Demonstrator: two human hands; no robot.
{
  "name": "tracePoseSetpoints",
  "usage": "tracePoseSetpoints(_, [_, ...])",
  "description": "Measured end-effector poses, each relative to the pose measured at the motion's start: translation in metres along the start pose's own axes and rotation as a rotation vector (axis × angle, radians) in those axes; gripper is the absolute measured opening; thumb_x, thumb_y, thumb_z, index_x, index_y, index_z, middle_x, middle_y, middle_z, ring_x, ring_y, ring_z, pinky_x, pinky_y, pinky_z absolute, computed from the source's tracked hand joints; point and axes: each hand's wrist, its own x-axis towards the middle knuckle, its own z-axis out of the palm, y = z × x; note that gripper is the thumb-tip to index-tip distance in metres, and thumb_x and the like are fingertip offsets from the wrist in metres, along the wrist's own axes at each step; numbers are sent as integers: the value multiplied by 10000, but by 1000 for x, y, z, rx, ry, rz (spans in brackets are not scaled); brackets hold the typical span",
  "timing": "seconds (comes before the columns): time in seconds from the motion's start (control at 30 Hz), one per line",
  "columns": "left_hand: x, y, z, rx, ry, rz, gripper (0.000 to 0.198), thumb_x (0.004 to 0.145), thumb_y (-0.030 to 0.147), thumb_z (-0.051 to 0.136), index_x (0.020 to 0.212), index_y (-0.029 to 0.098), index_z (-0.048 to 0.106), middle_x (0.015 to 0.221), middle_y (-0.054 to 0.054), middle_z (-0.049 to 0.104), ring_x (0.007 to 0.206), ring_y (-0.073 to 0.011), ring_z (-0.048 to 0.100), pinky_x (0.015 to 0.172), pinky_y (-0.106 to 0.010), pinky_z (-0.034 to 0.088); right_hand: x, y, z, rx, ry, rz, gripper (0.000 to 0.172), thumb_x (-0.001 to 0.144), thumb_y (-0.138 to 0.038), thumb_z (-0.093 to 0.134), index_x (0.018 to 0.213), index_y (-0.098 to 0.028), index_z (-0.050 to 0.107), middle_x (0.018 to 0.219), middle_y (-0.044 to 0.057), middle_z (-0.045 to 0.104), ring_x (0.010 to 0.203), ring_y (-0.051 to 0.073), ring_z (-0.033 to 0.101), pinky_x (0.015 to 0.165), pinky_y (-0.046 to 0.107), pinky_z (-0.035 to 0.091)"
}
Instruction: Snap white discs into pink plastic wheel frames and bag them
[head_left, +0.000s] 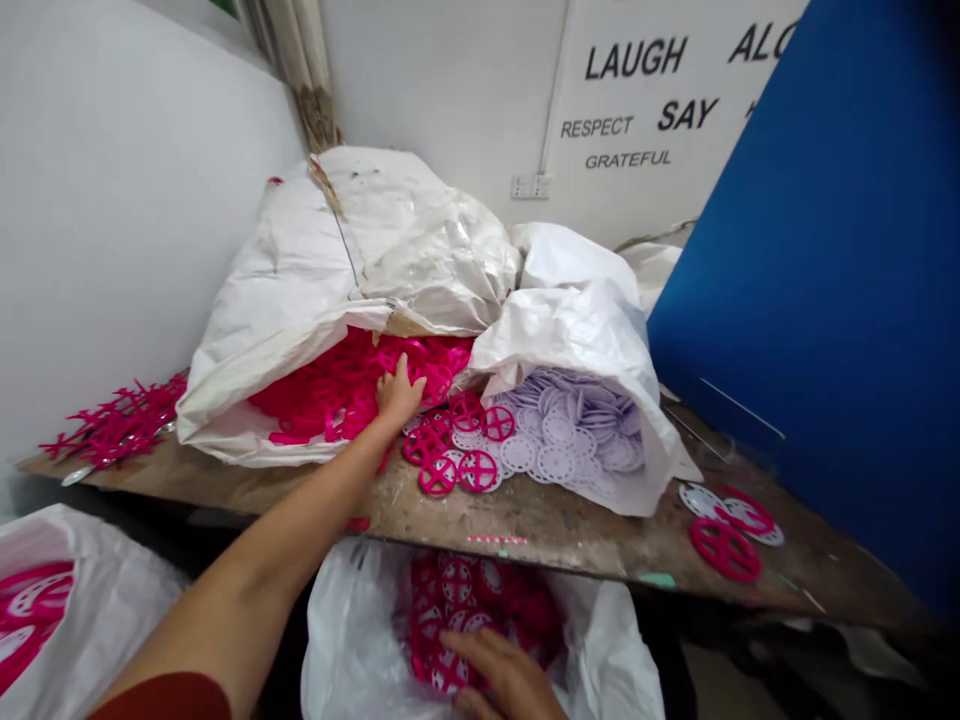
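"What's the left hand (401, 395) got?"

"I can't tell. It's at the mouth of the left-hand sack (277, 250), fingers over the pink pieces (300, 400) inside, and its underside is hidden from here."

"And the right hand (510, 675)?"

"Loose, fingers spread, over the pink-and-white discs (456, 580) in the lower bag (345, 620). I see nothing in its grasp, though it's blurred and the wrist is cut off."

"What worries you?"

"Those loose pink rings (478, 470), lying between the sack mouths near the bench (420, 520) edge. If the left forearm swings sideways coming back, it could knock some off."

"The lilac discs (559, 430) look ready to slide, too."

"They might. They're heaped at the lip of the right-hand sack (585, 330), so one tug there could spill them among the rings."

"Can you see how full anything is?"

"No, the sacks' depths are hidden. The bag on the far left (112, 570) is cut off, and the blue panel (810, 300) covers some wall lettering (761, 42)."
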Motion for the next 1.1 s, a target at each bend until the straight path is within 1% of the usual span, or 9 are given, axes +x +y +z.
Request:
tracePoseSetpoints(0.1, [1, -21, -26, 50, -84, 91, 602, 831, 361, 547, 1388, 200, 383, 1205, -127, 620, 1098, -285, 574, 921, -359, 417, 8, -4, -4, -6, 24, 19, 456, 863, -340, 540, 1315, -291, 511, 1330, 52, 539, 1253, 248, 451, 1062, 357, 334])
tracePoseSetpoints(0.17, [-7, -36, -45, 77, -103, 126, 526, 830, 340, 550, 1334, 223, 462, 1141, -99, 660, 1051, -285, 600, 894, -363, 433, 13, -11, -8, 7, 37, -2, 420, 876, -348, 515, 1291, -290, 537, 1299, 56, 564, 1224, 237, 479, 1043, 356, 350])
tracePoseSetpoints(0.3, [-51, -58, -66, 77, -88, 187, 365, 864, 344, 496, 1202, 234, 582, 1064, -76, 687, 998, -279, 617, 870, -375, 443, 17, -27, -21, 42, 2, -52, 335, 865, -305, 529, 1180, -259, 632, 1120, 66, 665, 1044, 209, 599, 921, 302, 438])
tracePoseSetpoints(0.47, [-133, -61, -45, -102, -160, 429, 246, 883, 291, 462, 1033, 223, 645, 1024, -38, 671, 972, -193, 602, 867, -290, 455, 16, -40, -61, 90, 27, -75, 300, 862, -291, 535, 1131, -242, 659, 1072, 53, 694, 959, 198, 637, 856, 289, 467])
tracePoseSetpoints(0.57, [-159, -59, -20, -217, -119, 517, 245, 879, 259, 457, 1032, 217, 644, 1051, -64, 633, 1014, -209, 571, 914, -335, 442, 21, -31, -99, 18, 210, -76, 281, 866, -289, 520, 1097, -225, 665, 1060, 53, 696, 954, 201, 637, 836, 310, 474])
tracePoseSetpoints(0.7, [-154, -57, 4, -218, -65, 437, 230, 872, 291, 475, 1002, 224, 653, 1102, -78, 592, 1049, -224, 555, 950, -350, 425, 30, -2, -149, -200, 630, 63, 276, 862, -288, 489, 1030, -164, 670, 966, 76, 705, 826, 191, 647, 747, 310, 491])
tracePoseSetpoints(0.8, [-140, -56, 12, -181, -93, 373, 337, 850, 355, 520, 1143, 207, 595, 1132, -88, 566, 1008, -234, 577, 873, -342, 466, 37, 17, -173, -320, 813, 134, 314, 885, -276, 424, 1043, -127, 651, 960, 99, 689, 770, 179, 638, 717, 304, 490])
tracePoseSetpoints(0.93, [-129, -56, 16, -107, -133, 283, 555, 789, 412, 598, 1293, 210, 482, 1166, -90, 545, 963, -241, 594, 786, -323, 489, 55, 25, -183, -445, 810, 140, 287, 867, -248, 474, 1064, -146, 657, 1035, 106, 652, 933, 207, 604, 828, 322, 453])
tracePoseSetpoints(1.1, [-129, -54, 19, -106, -135, 349, 458, 788, 336, 597, 1227, 217, 546, 1102, -81, 586, 1020, -248, 563, 881, -342, 445, 73, 33, -179, -543, 762, 184, 384, 780, -260, 630, 1154, -169, 624, 1092, 122, 610, 904, 232, 596, 801, 337, 440])
